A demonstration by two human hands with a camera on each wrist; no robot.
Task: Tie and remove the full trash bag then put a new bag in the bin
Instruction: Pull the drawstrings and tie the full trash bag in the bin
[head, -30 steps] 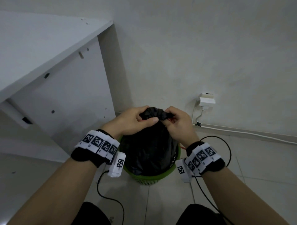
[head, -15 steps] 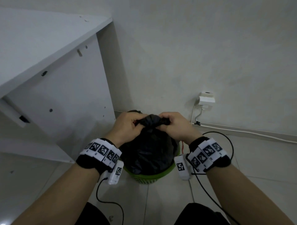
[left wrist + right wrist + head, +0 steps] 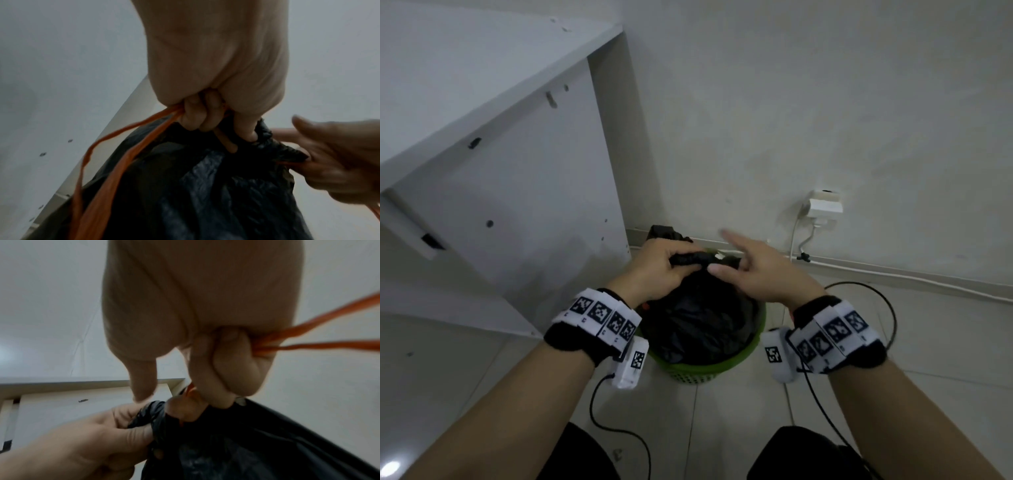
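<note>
A full black trash bag (image 3: 698, 329) sits in a green mesh bin (image 3: 709, 368) on the floor. My left hand (image 3: 667, 270) grips the bag's gathered neck (image 3: 152, 412); an orange drawstring loop (image 3: 115, 162) runs out of its fist. My right hand (image 3: 750, 270) is beside the neck on the right. Its index finger (image 3: 729, 236) and thumb are stretched out, while its last fingers (image 3: 236, 369) are curled round the other orange drawstring loop (image 3: 312, 337). The knot itself is hidden by the hands.
A white desk side panel (image 3: 517, 212) stands close on the left of the bin. A wall socket with a plug (image 3: 825, 209) and a cable run along the skirting at the right. Black wrist-camera cables (image 3: 890, 315) trail over the tiled floor. Something black (image 3: 664, 233) lies behind the bin.
My right hand has released its pinch on the bag neck and spread its index finger and thumb. The left hand keeps its grip, and the neck now lies sideways.
</note>
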